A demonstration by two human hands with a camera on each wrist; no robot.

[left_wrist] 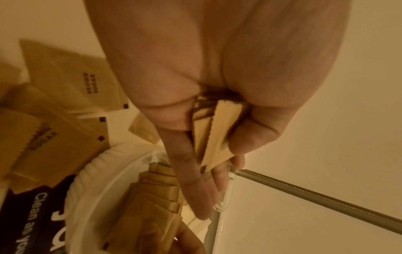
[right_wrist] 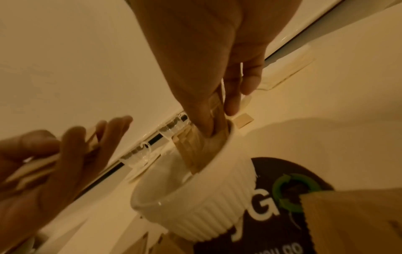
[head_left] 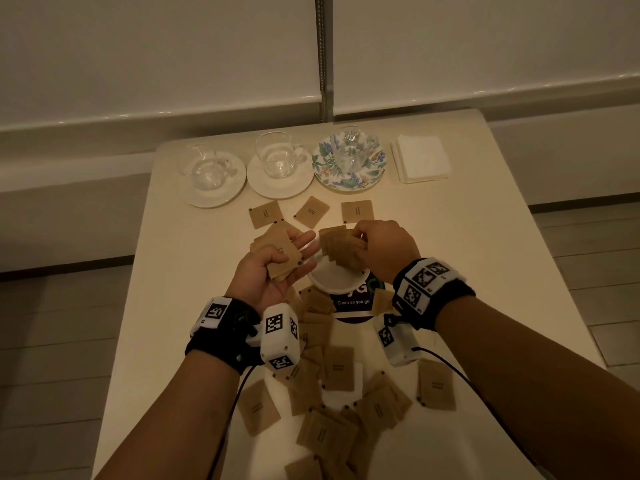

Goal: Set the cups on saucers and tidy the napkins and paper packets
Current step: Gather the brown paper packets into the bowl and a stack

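Note:
Three glass cups (head_left: 204, 168) (head_left: 278, 157) (head_left: 349, 148) stand on saucers along the far side; the right saucer (head_left: 346, 181) is flowered. A white napkin stack (head_left: 420, 162) lies to their right. My left hand (head_left: 292, 249) is palm up, with its thumb holding several brown sugar packets (head_left: 282, 254) (left_wrist: 215, 134) against the fingers. My right hand (head_left: 360, 242) grips a fanned bunch of packets (head_left: 341, 247) (right_wrist: 195, 151) standing in a white ribbed ramekin (head_left: 329, 280) (right_wrist: 202, 202). Three loose packets (head_left: 311, 211) lie just past the hands.
The ramekin sits on a dark round "Clean as you go" sticker (head_left: 353, 303). Several loose packets (head_left: 339, 367) are scattered over the near half of the cream table (head_left: 194, 244). Floor lies off the left and right edges. White blinds hang behind the table.

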